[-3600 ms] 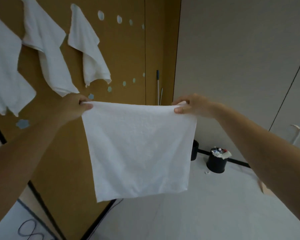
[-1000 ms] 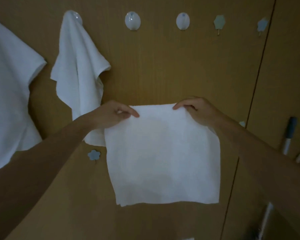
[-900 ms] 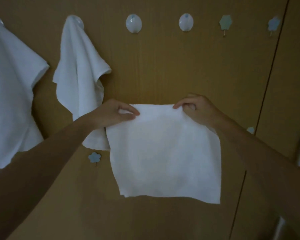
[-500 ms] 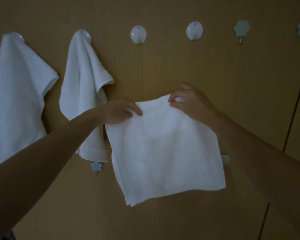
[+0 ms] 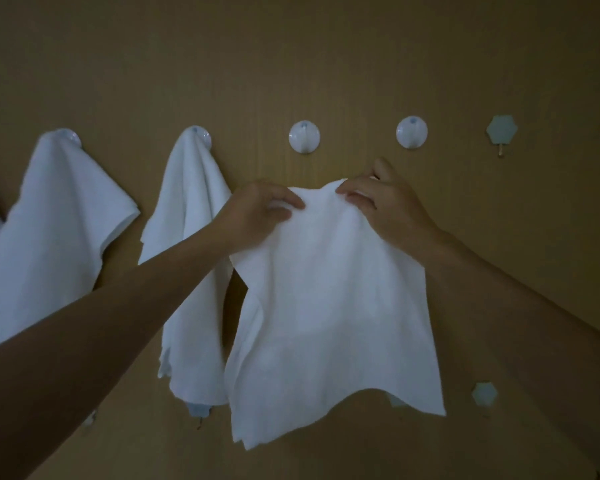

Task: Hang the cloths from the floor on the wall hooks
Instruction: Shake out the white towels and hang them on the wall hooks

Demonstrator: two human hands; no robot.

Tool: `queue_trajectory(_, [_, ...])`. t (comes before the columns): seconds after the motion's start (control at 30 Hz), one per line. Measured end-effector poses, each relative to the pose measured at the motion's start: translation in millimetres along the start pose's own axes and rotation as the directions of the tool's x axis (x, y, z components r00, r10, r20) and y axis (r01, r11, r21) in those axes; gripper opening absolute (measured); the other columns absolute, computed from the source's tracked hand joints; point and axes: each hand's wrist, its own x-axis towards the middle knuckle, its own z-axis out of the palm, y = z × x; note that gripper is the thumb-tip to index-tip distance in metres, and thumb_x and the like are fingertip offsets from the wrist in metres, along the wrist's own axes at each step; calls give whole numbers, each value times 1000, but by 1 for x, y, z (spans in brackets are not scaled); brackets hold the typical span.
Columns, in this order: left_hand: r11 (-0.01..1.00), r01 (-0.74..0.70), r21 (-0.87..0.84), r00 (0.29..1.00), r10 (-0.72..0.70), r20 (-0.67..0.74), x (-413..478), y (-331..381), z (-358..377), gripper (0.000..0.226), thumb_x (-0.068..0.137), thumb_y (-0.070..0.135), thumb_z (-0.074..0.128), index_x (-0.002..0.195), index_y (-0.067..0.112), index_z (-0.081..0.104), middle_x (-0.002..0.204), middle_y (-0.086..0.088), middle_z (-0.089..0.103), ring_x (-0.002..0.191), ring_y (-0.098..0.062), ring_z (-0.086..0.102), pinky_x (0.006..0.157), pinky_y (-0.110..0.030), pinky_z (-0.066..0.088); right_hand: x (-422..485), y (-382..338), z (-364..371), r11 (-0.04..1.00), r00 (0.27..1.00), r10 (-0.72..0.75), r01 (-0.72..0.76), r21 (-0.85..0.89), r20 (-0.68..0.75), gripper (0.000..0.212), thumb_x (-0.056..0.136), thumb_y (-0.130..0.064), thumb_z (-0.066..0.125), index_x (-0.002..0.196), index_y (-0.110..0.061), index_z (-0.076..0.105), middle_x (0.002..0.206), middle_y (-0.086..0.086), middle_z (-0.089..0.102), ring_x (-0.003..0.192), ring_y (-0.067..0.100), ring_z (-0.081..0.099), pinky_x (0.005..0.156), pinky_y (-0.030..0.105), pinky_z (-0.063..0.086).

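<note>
Head view: the left hand (image 5: 257, 213) and right hand (image 5: 385, 206) each pinch the top edge of a white square terry cloth (image 5: 329, 313), bunched between them just below a bare round white wall hook (image 5: 304, 136); the cloth hangs free against the brown wooden wall (image 5: 291, 57) (two more white cloths (image 5: 191, 265) occupy hooks leftward).
</note>
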Motion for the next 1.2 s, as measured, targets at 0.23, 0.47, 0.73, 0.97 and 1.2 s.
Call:
queue_trajectory(0.23, [980,-42,196,987,72,-145,30,-17,-6,38,99,8,45,128,26,62,96,-2,39,85,-16,45,71,-20,31,44,-4,6,988,991,84,-70,-140,100,36,98,-32,47,125,-18,64,102,-7,36,86,10,43,72,20,36])
queue_trajectory(0.47, [957,-89,276,959,158,-236,59,-29,-21,36,99,11,44,129,24,61,100,-11,45,93,-25,48,74,-29,35,82,-8,15,856,919,393,-352,378,-35,38,88,-47,63,75,-25,36,69,-14,37,60,3,36,60,28,31])
queue_trajectory(0.73, [945,-20,327,965,103,-240,97,-31,-26,43,96,9,49,100,51,49,111,1,44,99,-25,51,76,-27,32,112,1,26,850,898,428,-361,383,-104,35,88,-46,61,75,-25,36,75,-10,42,65,7,40,62,29,33])
queue_trajectory(0.97, [956,56,287,917,65,-394,108,-35,-16,16,94,31,55,101,18,60,93,0,53,78,-12,50,63,-25,31,118,4,32,860,897,427,-363,360,-116,36,89,-45,58,72,-25,34,73,-11,42,65,8,41,62,29,32])
queue_trajectory(1.2, [976,24,218,954,43,-298,94,-38,4,43,94,-1,46,131,17,58,102,-5,45,89,-19,46,72,-24,33,97,8,46,954,962,270,-263,142,-33,15,98,-31,53,102,-27,67,82,-4,40,73,12,44,68,27,37])
